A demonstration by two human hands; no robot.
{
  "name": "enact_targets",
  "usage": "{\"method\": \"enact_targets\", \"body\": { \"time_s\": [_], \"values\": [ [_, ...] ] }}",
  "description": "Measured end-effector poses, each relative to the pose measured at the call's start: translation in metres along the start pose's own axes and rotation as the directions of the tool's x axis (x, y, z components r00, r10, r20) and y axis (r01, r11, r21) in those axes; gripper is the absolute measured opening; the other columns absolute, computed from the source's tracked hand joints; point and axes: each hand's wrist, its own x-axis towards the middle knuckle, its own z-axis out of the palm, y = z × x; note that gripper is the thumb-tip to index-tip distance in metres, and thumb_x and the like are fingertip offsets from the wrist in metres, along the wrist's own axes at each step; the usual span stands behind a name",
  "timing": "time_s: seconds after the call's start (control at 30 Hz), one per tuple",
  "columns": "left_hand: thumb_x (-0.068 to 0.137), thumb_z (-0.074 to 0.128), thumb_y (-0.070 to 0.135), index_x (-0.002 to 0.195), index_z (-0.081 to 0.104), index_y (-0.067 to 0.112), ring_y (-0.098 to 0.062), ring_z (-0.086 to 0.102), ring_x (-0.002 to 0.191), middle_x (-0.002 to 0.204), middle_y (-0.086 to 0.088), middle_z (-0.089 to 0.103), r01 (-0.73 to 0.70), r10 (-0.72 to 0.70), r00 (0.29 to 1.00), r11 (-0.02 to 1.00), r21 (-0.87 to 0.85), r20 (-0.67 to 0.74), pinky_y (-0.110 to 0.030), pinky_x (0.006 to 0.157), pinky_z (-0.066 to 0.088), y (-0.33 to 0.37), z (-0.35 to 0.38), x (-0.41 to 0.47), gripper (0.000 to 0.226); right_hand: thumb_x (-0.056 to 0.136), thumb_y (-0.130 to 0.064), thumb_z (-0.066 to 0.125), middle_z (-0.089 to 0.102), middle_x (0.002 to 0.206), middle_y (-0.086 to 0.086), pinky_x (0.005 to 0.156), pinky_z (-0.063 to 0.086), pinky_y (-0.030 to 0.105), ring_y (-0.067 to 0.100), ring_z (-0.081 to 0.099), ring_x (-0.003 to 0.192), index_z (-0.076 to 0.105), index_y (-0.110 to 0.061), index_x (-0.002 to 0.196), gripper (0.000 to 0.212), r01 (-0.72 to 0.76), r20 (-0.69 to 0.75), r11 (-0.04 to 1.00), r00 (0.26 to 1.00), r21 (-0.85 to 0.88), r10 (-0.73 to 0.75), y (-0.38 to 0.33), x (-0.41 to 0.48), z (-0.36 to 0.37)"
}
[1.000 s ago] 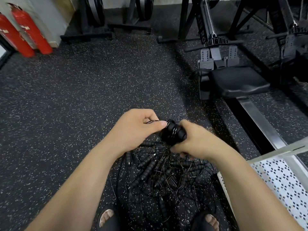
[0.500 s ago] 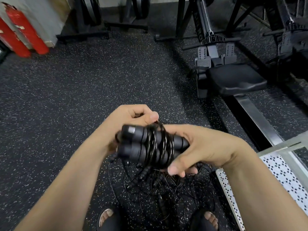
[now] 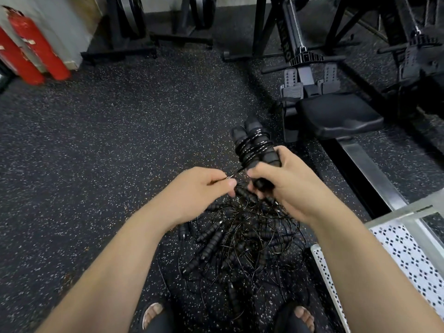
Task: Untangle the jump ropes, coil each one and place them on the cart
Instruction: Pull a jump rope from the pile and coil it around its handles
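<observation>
Coiled black jump rope (image 3: 254,145), thin cord wound round its paired foam handles, stands gripped in my right hand (image 3: 288,188), tops pointing away from me. My left hand (image 3: 197,188) pinches the cord's loose end just beside it. Below both hands a tangled pile of black jump ropes (image 3: 230,241) lies on the speckled black rubber floor (image 3: 96,152), near the white perforated metal cart (image 3: 408,255) at my right.

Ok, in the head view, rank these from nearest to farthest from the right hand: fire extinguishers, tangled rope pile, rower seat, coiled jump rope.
1. coiled jump rope: gripped in the right hand itself.
2. tangled rope pile: on the floor just below the hand.
3. rower seat: ahead, to the right.
4. fire extinguishers: far left, by the wall.
</observation>
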Motion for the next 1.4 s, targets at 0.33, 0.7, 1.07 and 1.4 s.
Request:
{"method": "enact_targets", "body": {
  "time_s": [0.33,0.7,1.07,1.4],
  "values": [
    [0.095,0.074,0.055,0.083,0.078,0.034,-0.018,0.059,0.067,0.075,-0.004,0.071,-0.089,0.088,0.994,0.996,-0.014,-0.058,-0.035,0.072,0.048,0.002,-0.006,-0.004,0.025,0.087,-0.010,0.086,0.079,0.094,0.014,0.058,0.062,0.035,0.025,0.079,0.065,0.051,-0.011,0.114,0.044,-0.120,0.034,0.709,0.979,-0.695,0.199,0.020,0.004,-0.002],
    [0.085,0.085,0.046,0.085,0.082,0.030,-0.017,0.068,0.077,0.083,0.000,0.077,-0.151,0.136,0.985,0.978,-0.144,-0.108,-0.040,0.082,0.054,-0.008,-0.023,-0.006,0.016,0.098,-0.013,0.080,0.079,0.093,-0.005,0.078,0.052,0.033,0.009,0.072,0.083,0.066,-0.013,0.121,0.028,0.104,0.641,0.821,0.682,-0.561,0.352,-0.008,-0.025,0.006],
    [0.107,0.059,0.004,0.076,0.075,0.023,-0.014,0.065,0.073,0.074,0.001,0.074,-0.013,-0.024,0.990,0.964,-0.265,-0.138,-0.034,0.076,0.052,-0.021,-0.013,-0.002,0.040,0.102,-0.001,0.066,0.072,0.120,0.022,0.069,0.054,0.027,0.023,0.068,0.089,0.062,0.004,0.131,0.030,0.090,0.646,0.994,0.756,0.056,-0.105,-0.013,-0.018,-0.008],
    [0.109,0.051,0.054,0.094,0.076,0.038,-0.015,0.048,0.053,0.055,0.007,0.051,-0.031,0.030,1.000,0.990,0.141,0.008,-0.033,0.059,0.041,-0.010,0.001,0.009,0.033,0.101,-0.021,0.077,0.076,0.113,0.021,0.061,0.054,0.032,0.019,0.072,0.076,0.060,-0.005,0.119,0.030,0.095,-0.014,0.983,0.995,-0.155,-0.098,0.010,0.003,-0.006]
  ]
}}
